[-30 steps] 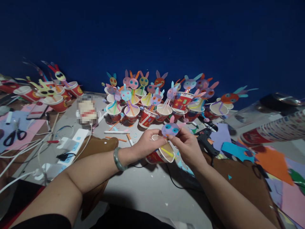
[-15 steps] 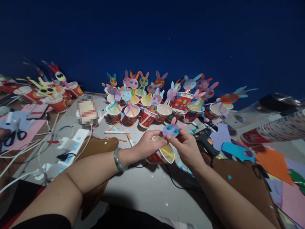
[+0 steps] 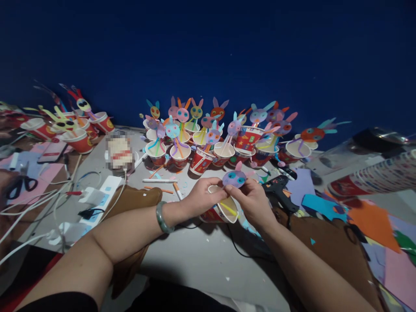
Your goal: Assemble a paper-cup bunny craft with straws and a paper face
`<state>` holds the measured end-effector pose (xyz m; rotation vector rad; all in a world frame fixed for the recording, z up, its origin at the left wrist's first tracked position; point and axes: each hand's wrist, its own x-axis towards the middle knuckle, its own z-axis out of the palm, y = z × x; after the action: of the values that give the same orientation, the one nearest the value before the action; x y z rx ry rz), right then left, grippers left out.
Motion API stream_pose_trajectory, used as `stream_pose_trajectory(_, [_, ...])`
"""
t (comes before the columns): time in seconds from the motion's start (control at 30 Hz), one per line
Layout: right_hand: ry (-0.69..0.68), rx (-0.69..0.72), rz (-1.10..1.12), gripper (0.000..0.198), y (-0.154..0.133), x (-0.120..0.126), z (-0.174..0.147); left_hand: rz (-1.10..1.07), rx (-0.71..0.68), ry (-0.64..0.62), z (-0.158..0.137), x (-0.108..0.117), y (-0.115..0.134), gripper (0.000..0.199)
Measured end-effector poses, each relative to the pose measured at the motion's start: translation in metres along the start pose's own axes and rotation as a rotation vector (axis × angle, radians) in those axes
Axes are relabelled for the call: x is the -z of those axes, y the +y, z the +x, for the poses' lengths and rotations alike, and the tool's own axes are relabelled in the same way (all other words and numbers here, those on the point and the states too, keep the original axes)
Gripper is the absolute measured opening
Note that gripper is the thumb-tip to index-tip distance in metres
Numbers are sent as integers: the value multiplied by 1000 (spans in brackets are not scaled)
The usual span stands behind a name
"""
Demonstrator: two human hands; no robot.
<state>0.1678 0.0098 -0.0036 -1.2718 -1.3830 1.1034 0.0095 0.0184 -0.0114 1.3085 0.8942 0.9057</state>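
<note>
A purple paper rabbit face (image 3: 234, 179) with blue eyes and one visible pink ear is held upright between my hands. My right hand (image 3: 255, 200) is closed, thumb on its front and fingers behind it. From the other side my left hand (image 3: 204, 196) is closed at the face's lower left edge, its fingertips partly hidden. Right under them sits a red-patterned paper cup (image 3: 210, 215), its rim bent out of round. A yellow strip (image 3: 230, 209) lies across the cup's opening; whether it joins the face is hidden by my fingers.
Behind my hands stand several cups with rabbit figures (image 3: 180, 151). A black glue gun (image 3: 280, 195) and coloured paper (image 3: 325, 207) lie to the right, near stacked cups (image 3: 373, 175). To the left are a power strip (image 3: 103, 203), cables and black scissors (image 3: 22, 184).
The paper face has shifted and tilted very slightly to the right. My hands keep the same hold, and the cup stays in place.
</note>
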Motion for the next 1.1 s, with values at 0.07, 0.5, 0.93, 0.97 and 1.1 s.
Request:
stream_pose_trajectory(0.07, [-12,2,-13,30,0,0,0,29,2,5,0,0,0,21])
stream_pose_trajectory(0.5, [-8,-20,112,36,-1,-2,3,-255,87,19,2,3,3,32])
stream_pose_trajectory(0.93, [-9,7,49,33,4,-1,2,-106,78,-5,-1,0,4,22])
stream_pose_trajectory(0.97, [-13,10,57,33,4,-1,3,-114,83,-9,-1,0,4,23])
stream_pose_trajectory(1.1, [-3,29,106,32,5,-2,3,-233,95,-26,0,1,6,23])
